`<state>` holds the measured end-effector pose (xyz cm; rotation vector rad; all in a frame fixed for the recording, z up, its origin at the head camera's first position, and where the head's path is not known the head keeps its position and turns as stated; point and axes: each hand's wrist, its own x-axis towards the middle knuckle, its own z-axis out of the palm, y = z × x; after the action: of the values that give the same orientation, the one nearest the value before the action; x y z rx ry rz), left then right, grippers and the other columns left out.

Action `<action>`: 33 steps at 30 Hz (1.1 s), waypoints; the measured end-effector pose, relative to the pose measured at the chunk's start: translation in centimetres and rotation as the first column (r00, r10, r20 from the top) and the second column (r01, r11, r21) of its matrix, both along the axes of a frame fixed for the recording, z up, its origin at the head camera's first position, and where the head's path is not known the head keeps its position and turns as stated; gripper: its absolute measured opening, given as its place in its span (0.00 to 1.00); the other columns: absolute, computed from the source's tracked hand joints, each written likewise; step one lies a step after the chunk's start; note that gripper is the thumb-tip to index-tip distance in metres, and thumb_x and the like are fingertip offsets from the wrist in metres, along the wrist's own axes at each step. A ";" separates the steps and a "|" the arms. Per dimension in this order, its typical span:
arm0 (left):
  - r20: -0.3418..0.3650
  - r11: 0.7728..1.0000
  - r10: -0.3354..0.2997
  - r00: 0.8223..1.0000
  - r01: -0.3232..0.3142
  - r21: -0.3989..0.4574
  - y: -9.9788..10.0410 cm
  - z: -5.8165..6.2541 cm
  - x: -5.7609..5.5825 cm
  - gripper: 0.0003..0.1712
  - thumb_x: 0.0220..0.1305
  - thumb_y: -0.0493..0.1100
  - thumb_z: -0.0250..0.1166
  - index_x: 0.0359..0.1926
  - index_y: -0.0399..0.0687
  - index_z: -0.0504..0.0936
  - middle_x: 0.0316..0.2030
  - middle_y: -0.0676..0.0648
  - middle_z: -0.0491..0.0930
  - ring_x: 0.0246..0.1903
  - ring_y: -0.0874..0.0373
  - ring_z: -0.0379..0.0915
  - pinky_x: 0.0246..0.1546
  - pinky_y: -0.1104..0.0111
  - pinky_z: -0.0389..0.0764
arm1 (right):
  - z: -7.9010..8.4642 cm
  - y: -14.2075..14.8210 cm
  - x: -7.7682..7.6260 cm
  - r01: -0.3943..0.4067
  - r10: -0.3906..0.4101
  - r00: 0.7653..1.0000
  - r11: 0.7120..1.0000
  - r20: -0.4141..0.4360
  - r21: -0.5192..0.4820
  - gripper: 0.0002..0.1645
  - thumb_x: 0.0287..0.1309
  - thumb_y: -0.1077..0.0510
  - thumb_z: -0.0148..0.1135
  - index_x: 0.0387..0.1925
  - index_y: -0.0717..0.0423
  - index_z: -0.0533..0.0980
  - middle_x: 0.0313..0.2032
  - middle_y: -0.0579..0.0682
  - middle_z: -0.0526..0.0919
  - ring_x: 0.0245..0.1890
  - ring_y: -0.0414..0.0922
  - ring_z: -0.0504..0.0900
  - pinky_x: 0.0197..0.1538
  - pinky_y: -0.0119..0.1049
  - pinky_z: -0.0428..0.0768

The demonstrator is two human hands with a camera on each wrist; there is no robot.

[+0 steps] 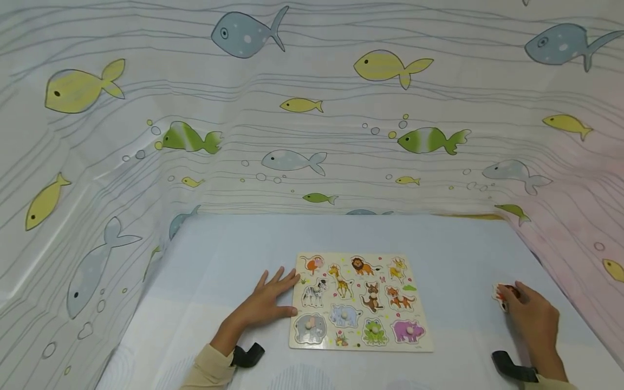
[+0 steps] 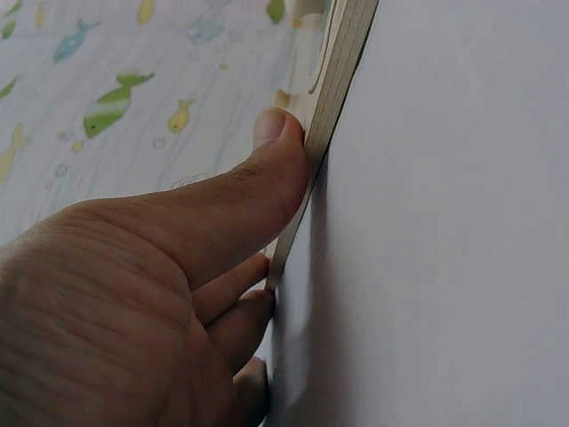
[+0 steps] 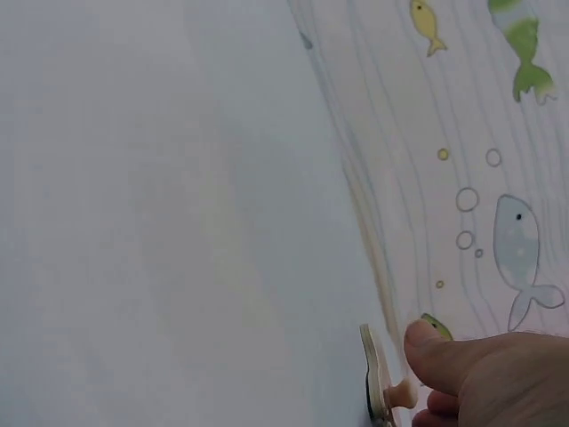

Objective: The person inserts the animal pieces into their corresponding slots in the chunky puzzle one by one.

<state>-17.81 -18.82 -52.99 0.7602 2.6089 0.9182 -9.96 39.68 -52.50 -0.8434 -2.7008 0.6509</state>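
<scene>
A wooden peg puzzle board (image 1: 361, 348) with animal pictures lies in the middle of the table. Along its left edge rests my left hand (image 1: 268, 301), fingers spread and thumb extended. The thumb (image 2: 283, 147) presses the board's side edge (image 2: 333, 102) in the left wrist view. Far to the right, my right hand (image 1: 536, 317) is over a small puzzle piece (image 1: 498, 295) with brown and orange colours, partly hidden by the fingers. The right wrist view shows the piece's peg (image 3: 402, 393) close to the fingers, with a gap between it and the thumb (image 3: 428, 342).
Fish-patterned sheeting (image 1: 292, 130) walls the table (image 1: 229, 244) at the back and both sides. Elephant (image 1: 310, 327), rhino (image 1: 344, 315), frog (image 1: 375, 330) and hippo (image 1: 409, 330) pieces with knobs sit in the board's lower part. Black straps are on both wrists.
</scene>
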 end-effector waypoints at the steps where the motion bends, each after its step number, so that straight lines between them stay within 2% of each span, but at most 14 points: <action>1: 0.001 1.000 0.000 1.000 0.000 0.000 0.0 0.0 0.1 0.49 0.56 0.58 0.72 0.75 0.53 0.62 0.77 0.49 0.55 0.79 0.42 0.38 0.76 0.41 0.27 | -0.1 0.0 0.0 -0.007 0.007 1.000 1.000 0.000 0.003 0.37 0.68 0.46 0.60 0.63 0.72 0.69 0.60 0.73 0.74 0.60 0.72 0.72 0.58 0.66 0.73; 7: -0.001 1.000 -0.005 1.000 0.005 -0.002 -0.1 0.1 0.2 0.49 0.57 0.57 0.72 0.76 0.52 0.62 0.77 0.48 0.55 0.79 0.41 0.38 0.76 0.41 0.27 | -0.9 -0.1 0.0 -0.047 0.049 0.998 0.997 -0.034 0.055 0.30 0.65 0.54 0.65 0.58 0.74 0.74 0.53 0.75 0.78 0.52 0.72 0.78 0.49 0.64 0.77; 14: -0.011 1.000 -0.001 1.000 0.001 -0.001 0.1 0.5 0.2 0.48 0.57 0.57 0.71 0.75 0.50 0.63 0.77 0.46 0.56 0.79 0.40 0.39 0.76 0.40 0.28 | -1.0 0.1 -0.2 -0.076 0.080 0.995 0.995 -0.059 0.060 0.27 0.67 0.55 0.61 0.56 0.76 0.75 0.58 0.75 0.75 0.58 0.73 0.74 0.55 0.68 0.75; 23: -0.001 1.000 0.002 1.000 -0.002 -0.004 0.0 0.4 0.1 0.49 0.57 0.56 0.72 0.75 0.50 0.62 0.77 0.47 0.55 0.79 0.41 0.38 0.76 0.41 0.27 | -1.3 0.4 0.2 -0.140 0.146 0.985 0.988 -0.089 0.064 0.26 0.72 0.57 0.54 0.58 0.77 0.73 0.61 0.74 0.73 0.60 0.74 0.71 0.58 0.70 0.71; 33: -0.002 1.000 0.000 1.000 0.000 -0.010 0.1 0.2 0.0 0.49 0.57 0.57 0.71 0.76 0.52 0.62 0.77 0.48 0.54 0.79 0.42 0.38 0.76 0.41 0.27 | -1.4 0.5 0.2 -0.064 0.070 0.995 0.994 -0.073 0.087 0.27 0.68 0.57 0.61 0.60 0.74 0.72 0.61 0.70 0.73 0.60 0.72 0.72 0.60 0.68 0.72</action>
<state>-17.85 -18.72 -52.75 0.7589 2.6133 0.9047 -9.76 40.19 -53.93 -0.6957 -2.6772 0.5661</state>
